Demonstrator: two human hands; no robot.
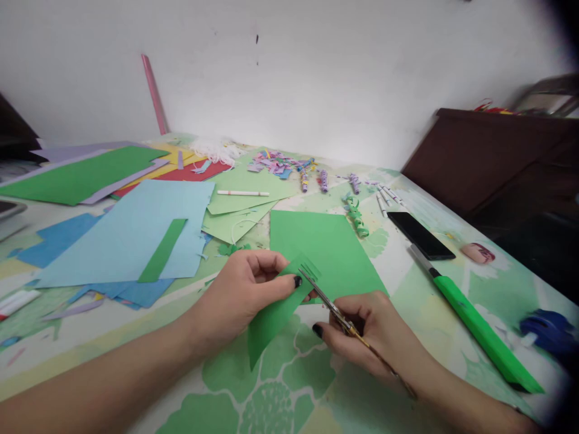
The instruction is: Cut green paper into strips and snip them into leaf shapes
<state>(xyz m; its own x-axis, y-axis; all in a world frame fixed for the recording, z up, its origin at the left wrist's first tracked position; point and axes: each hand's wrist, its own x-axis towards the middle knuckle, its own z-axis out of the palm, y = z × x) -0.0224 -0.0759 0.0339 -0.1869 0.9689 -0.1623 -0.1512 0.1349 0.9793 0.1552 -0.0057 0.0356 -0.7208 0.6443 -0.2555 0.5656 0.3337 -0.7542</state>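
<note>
while the left hand (246,289) pinches a green paper strip (271,319) between thumb and fingers, closed on its upper end, the strip slants down toward the near edge of the bench (271,386), just above the leaf-patterned cover. the right hand (371,331) is closed around the handles of small scissors (332,310), whose blades stand slightly parted at the strip's top edge, where several short cuts form a fringe. just behind both hands a green sheet (330,247) lies flat on the bench. to the right a long green-handled cutter (479,328) lies slanted, and a blurred blue object (549,328) sits near the right edge. beyond the cutter's tip lies a black phone (420,235), with a small pink thing (477,253) near it. to the left a light blue sheet (136,235) carries a dark green strip (163,250) and covers darker blue pieces. farther back lie pale green sheets (244,208) with a white stick (243,193) on them, a curled green strip (356,217), some rolled paper sticks (389,196) and a heap of coloured scraps (278,163). at the far left sits a stack of sheets (76,175) in green, lilac, yellow and red, and a pink strip (154,93) leans on the white wall.
</note>
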